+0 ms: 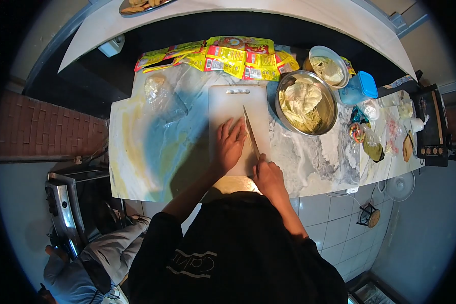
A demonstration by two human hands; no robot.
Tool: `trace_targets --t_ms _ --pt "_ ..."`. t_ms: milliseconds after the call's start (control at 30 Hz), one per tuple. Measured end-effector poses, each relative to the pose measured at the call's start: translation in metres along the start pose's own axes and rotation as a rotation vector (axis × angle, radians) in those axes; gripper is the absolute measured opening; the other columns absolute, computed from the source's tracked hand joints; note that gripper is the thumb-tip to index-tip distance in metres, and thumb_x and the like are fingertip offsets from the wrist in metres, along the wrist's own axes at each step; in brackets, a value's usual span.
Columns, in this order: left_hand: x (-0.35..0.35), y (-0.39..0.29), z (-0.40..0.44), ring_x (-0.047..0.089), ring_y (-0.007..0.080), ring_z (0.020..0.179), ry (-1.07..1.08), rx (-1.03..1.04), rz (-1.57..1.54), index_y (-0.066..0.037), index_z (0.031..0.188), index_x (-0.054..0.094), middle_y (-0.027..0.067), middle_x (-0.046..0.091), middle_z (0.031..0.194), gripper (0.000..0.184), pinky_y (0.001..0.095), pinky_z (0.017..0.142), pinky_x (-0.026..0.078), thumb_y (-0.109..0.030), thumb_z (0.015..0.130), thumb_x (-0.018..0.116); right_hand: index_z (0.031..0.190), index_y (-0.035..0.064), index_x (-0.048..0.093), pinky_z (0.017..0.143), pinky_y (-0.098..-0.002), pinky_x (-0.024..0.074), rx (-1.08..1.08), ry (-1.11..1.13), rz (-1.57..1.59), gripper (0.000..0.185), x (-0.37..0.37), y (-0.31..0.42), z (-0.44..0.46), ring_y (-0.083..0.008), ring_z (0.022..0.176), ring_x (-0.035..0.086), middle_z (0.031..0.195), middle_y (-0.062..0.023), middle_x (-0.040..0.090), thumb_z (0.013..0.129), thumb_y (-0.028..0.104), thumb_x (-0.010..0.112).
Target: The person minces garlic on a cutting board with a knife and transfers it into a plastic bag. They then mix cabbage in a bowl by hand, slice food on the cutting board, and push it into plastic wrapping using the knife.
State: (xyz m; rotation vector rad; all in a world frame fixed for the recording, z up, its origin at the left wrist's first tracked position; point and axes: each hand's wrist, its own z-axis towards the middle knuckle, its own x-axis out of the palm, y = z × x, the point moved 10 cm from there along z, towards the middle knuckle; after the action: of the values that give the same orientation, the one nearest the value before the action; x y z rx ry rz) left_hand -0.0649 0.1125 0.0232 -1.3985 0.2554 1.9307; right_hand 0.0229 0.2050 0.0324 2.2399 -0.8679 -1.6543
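My left hand (pixel 230 144) lies over the white cutting board (pixel 222 104), its fingers spread a little and pointing away from me. My right hand (pixel 269 176) is closed round the handle of a long knife (pixel 251 133). The blade points away from me over the board, just right of my left fingertips. Whether anything lies beneath my left hand is hidden. Right of the board stands a steel bowl (pixel 333 117) with pale cabbage leaves (pixel 301 99) and shredded bits in it.
Yellow food packets (pixel 228 60) line the back. A white tub (pixel 315 50) and a blue container (pixel 358 88) stand behind right. A plastic bag (pixel 162 99) lies left. Small bags (pixel 373 144) lie right. Another person (pixel 101 258) is at the lower left.
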Motion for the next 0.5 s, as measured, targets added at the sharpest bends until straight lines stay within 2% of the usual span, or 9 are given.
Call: trace_targets --t_ms 100,167,267,500 --pt "-0.002 0.000 0.001 0.043 0.0299 0.132 0.014 -0.015 -0.015 -0.002 0.130 0.061 0.0072 0.053 0.141 0.042 0.0462 0.113 0.032 -0.023 0.093 0.061 0.104 -0.0044 0.051 0.071 -0.0561 0.0512 -0.040 -0.043 -0.004 0.023 -0.003 0.003 0.000 -0.0489 0.076 0.064 0.079 -0.0302 0.065 0.091 0.012 0.059" --pt "-0.007 -0.001 0.001 0.042 0.0348 0.133 0.013 -0.019 -0.133 0.003 0.130 0.059 0.0134 0.052 0.142 0.041 0.0478 0.112 0.032 -0.016 0.093 0.061 0.106 -0.0043 0.052 0.072 -0.0554 0.0510 -0.011 -0.007 0.013 0.024 0.001 0.000 0.000 -0.0488 0.079 0.064 0.080 -0.0298 0.065 0.091 0.013 0.059" --pt "-0.007 0.002 0.000 0.043 0.0308 0.132 0.013 -0.027 -0.123 0.000 0.130 0.061 0.0089 0.052 0.142 0.042 0.0462 0.112 0.032 -0.020 0.092 0.061 0.105 -0.0046 0.053 0.075 -0.0550 0.0499 -0.047 -0.027 0.084 0.024 0.003 -0.005 0.003 -0.0486 0.082 0.063 0.081 -0.0292 0.065 0.091 0.014 0.060" --pt "-0.016 0.013 -0.006 0.047 0.0293 0.126 -0.063 -0.082 -0.119 0.000 0.124 0.065 0.0079 0.057 0.134 0.039 0.0442 0.109 0.036 -0.018 0.089 0.065 0.101 -0.0021 0.057 0.076 -0.0549 0.0483 -0.134 -0.025 0.237 0.019 0.009 -0.018 0.011 -0.0486 0.083 0.062 0.083 -0.0267 0.066 0.090 0.014 0.060"
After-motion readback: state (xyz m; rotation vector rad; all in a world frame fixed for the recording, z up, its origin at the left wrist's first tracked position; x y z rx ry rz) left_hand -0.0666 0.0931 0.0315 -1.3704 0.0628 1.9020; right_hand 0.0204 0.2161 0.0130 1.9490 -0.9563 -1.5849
